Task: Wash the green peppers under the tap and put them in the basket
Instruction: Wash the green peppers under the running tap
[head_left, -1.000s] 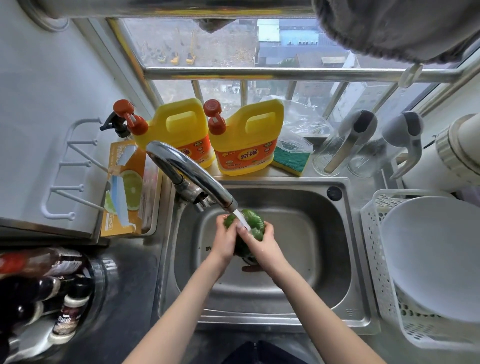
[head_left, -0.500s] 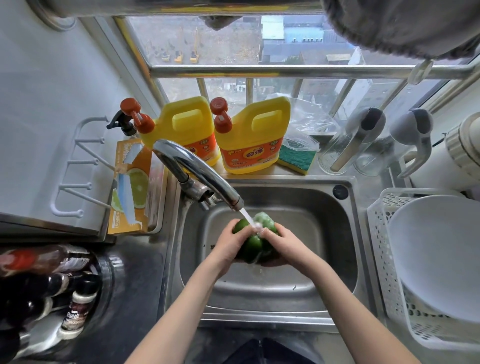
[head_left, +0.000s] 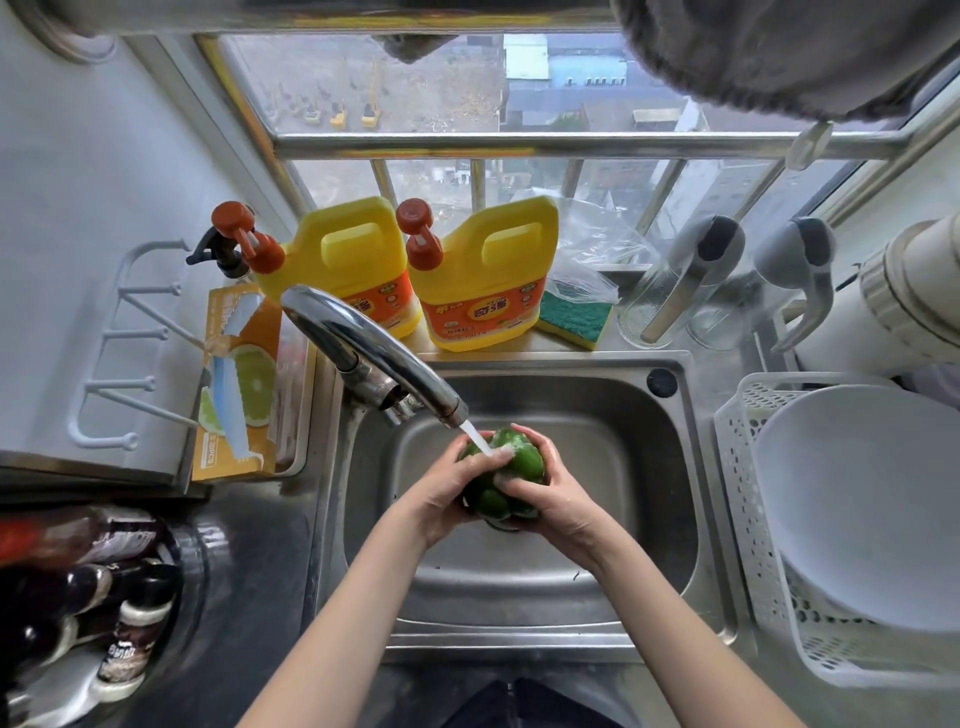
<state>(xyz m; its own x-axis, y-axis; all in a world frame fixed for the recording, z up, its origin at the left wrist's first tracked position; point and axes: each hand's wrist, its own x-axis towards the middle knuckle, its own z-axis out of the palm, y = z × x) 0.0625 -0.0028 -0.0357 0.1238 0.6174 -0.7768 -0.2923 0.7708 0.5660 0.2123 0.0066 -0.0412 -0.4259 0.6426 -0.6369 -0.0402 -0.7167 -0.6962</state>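
steel is wrapping round everything here: the bench (head_left: 249, 561) running along my near side and the sink (head_left: 613, 561) sunk into it. i am cupping a green pepper (head_left: 511, 470) between both hands over the middle of the basin, so the runoff is falling straight into the bowl. my left hand (head_left: 447, 493) is curling round its left flank, my right hand (head_left: 558, 493) round its right side and underside, fingers wrapping it so the wet skin is not slipping free. water (head_left: 477, 440) from the tap (head_left: 374, 358) is striking the top of the pepper, which i am holding high, just under the spout. i judge the rinsing is under way and the transfer is not yet done. off to my right the white basket (head_left: 748, 499) is sitting on the bench beside the sink, near enough for a short carry, with a white bowl (head_left: 872, 499) filling much of it. farther back, two yellow detergent jugs (head_left: 483, 275) and a sponge (head_left: 574, 318) are standing on the ledge beneath the window.
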